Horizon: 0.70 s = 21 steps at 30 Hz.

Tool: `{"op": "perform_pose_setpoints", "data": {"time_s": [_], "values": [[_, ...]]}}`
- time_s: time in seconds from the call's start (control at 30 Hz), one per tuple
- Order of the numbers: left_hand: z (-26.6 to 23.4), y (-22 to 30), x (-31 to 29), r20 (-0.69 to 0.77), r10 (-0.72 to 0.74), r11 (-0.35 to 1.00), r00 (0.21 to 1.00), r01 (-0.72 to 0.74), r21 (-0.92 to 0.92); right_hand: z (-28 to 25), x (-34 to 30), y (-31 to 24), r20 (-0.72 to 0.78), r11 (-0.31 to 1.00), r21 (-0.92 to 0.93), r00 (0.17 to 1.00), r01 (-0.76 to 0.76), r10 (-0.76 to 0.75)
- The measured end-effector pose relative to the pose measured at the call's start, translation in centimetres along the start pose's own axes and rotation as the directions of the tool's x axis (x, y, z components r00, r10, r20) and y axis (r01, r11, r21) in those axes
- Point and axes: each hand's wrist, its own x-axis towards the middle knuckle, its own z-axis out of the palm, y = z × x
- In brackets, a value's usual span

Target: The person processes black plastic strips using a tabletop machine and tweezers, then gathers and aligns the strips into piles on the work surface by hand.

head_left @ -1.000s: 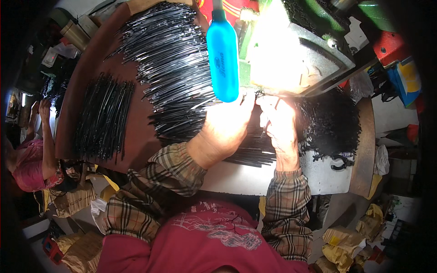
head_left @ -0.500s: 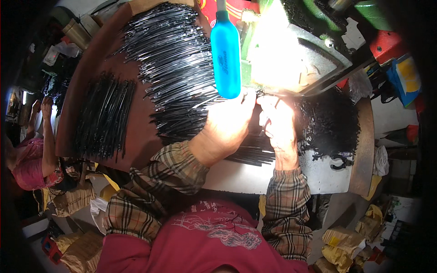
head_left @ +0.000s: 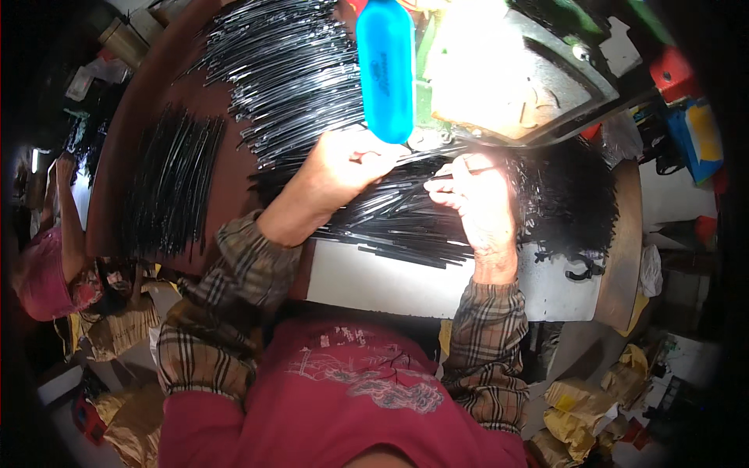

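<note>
My left hand (head_left: 339,168) is closed in a pinch below the blue lamp-like body, over the pile of thin black rods (head_left: 300,86). A thin black rod (head_left: 431,153) runs from its fingertips toward the machine. My right hand (head_left: 485,207) is a little to the right, its thumb and fingers drawn together over the near rods. What lies in its pinch is too small and glare-washed to make out. Beneath both hands, more black rods (head_left: 413,226) lie loosely across a pale board (head_left: 374,282).
A green machine with a brightly lit metal plate (head_left: 573,86) stands ahead. The blue body (head_left: 388,74) hangs before it. A separate rod bundle (head_left: 172,183) lies left, a dark heap (head_left: 573,203) right, beside black-handled pliers (head_left: 581,267). Another person's arm (head_left: 69,210) shows far left.
My hands have parted. The left has moved left, away from the machine, with a rod showing at its fingertips; the right stays near its place. The view has shifted slightly.
</note>
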Motion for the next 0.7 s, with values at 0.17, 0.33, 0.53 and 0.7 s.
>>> {"op": "perform_pose_setpoints", "data": {"time_s": [0.17,0.33,0.53,0.7], "values": [[0.8,-0.6,1.0,-0.004,0.113,0.959,0.994,-0.11,-0.26,-0.6,-0.2,0.3,-0.017,0.972,-0.152,0.983,0.178,-0.183],[1.4,-0.2,1.9,-0.021,0.151,0.963,0.988,-0.152,-0.225,-0.7,0.3,0.7,-0.025,0.968,0.086,0.972,0.235,-0.234],[1.9,-0.3,2.2,-0.027,0.055,0.973,0.998,-0.059,-0.223,-0.7,0.5,1.0,-0.082,0.977,0.029,0.975,0.212,-0.209],[1.9,-0.5,2.5,-0.06,0.126,0.973,0.99,-0.135,-0.185,-0.9,0.6,1.1,-0.081,0.977,-0.013,0.974,0.213,-0.213]]}}
